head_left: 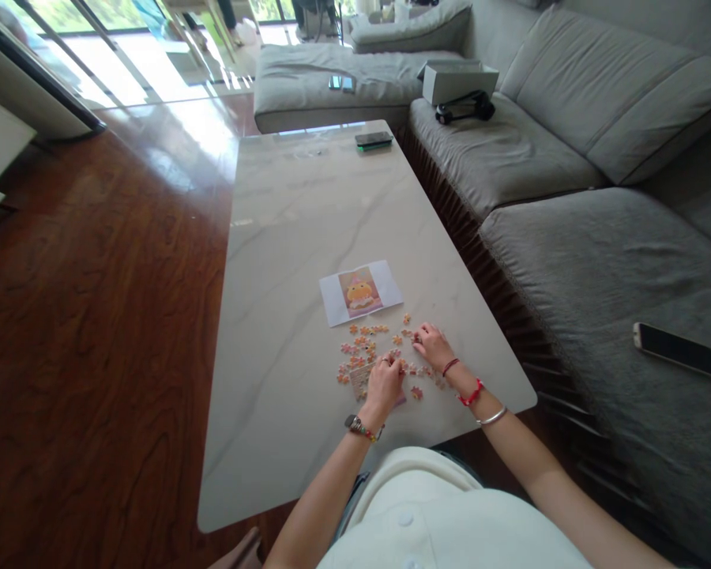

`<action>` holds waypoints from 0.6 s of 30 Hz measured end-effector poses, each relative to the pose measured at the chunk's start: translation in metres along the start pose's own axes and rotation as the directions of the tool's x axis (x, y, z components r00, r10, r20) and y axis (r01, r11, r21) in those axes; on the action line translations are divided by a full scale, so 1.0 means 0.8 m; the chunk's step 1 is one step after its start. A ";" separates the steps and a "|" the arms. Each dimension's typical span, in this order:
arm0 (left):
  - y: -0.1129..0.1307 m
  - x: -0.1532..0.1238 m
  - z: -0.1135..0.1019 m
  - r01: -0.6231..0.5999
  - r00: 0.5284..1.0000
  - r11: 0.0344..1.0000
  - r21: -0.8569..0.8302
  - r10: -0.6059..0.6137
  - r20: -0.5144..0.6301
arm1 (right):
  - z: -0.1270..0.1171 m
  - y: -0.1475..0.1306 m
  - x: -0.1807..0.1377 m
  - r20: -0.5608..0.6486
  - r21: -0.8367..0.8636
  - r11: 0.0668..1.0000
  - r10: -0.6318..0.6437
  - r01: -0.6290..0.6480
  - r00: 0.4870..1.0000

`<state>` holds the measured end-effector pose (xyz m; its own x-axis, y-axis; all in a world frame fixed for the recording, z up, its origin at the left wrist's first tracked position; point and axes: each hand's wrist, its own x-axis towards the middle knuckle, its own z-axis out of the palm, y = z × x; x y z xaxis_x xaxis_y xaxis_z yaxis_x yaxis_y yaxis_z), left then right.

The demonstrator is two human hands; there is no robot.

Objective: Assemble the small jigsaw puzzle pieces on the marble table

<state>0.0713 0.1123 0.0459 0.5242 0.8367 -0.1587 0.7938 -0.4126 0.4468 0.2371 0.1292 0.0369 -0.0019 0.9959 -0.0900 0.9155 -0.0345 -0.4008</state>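
Several small pink and orange jigsaw pieces (364, 341) lie scattered on a pale marble table (308, 221). Behind them lies a reference picture (360, 292) of an orange figure on white paper. My left hand (382, 385) rests with curled fingers over a partly joined patch of pieces (360, 379), fingertips pinched at a piece. My right hand (432, 344) lies just to the right, fingers bent down onto the loose pieces; whether it holds one is hidden. Both wrists wear bracelets.
A dark phone (373, 140) lies at the table's far end. A grey sofa (569, 182) runs along the right, with a phone (676, 348) on its seat and a white box (459, 79) with a black object farther back. Dark wood floor lies left.
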 end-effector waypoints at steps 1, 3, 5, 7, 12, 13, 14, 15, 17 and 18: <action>0.000 -0.003 0.001 -0.003 1.000 1.000 0.003 0.003 0.001 | 0.000 0.002 -0.003 0.005 0.003 1.000 -0.009 0.009 1.000; 0.001 -0.007 0.002 -0.008 1.000 1.000 -0.001 0.008 0.001 | 0.001 0.007 -0.014 0.017 0.034 0.999 -0.035 0.035 0.999; 0.003 -0.009 0.004 -0.005 1.000 1.000 -0.014 0.005 0.003 | 0.001 0.013 -0.027 0.031 0.078 0.996 -0.055 0.053 0.998; 0.004 -0.010 0.005 0.003 1.000 1.000 -0.029 -0.003 0.009 | -0.002 0.021 -0.039 0.034 0.120 0.991 -0.065 0.061 0.997; 0.003 -0.015 -0.001 0.021 1.000 0.994 -0.104 -0.023 -0.017 | -0.026 0.058 -0.069 -0.173 0.229 0.972 0.092 -0.050 0.981; 0.002 -0.017 -0.003 0.027 0.999 0.993 -0.119 -0.030 -0.029 | -0.030 0.065 -0.075 -0.198 0.232 0.969 0.132 -0.084 0.971; 0.001 -0.019 -0.005 0.033 0.999 0.991 -0.129 -0.038 -0.037 | -0.033 0.070 -0.082 -0.196 0.233 0.967 0.151 -0.103 0.969; 0.000 -0.021 -0.007 0.040 0.998 0.990 -0.134 -0.045 -0.041 | -0.034 0.073 -0.087 -0.170 0.232 0.967 0.148 -0.107 0.974; -0.001 -0.025 -0.010 0.046 0.998 0.990 -0.134 -0.052 -0.038 | -0.030 0.071 -0.096 -0.078 0.236 0.968 0.106 -0.085 0.991; -0.002 -0.027 -0.011 0.044 0.998 0.990 -0.133 -0.049 -0.037 | -0.025 0.068 -0.099 -0.035 0.242 0.967 0.088 -0.077 0.996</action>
<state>0.0562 0.0976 0.0562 0.4727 0.8687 -0.1481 0.7682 -0.3238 0.5523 0.2952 0.0502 0.0409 0.0924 0.9914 -0.0931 0.7881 -0.1300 -0.6017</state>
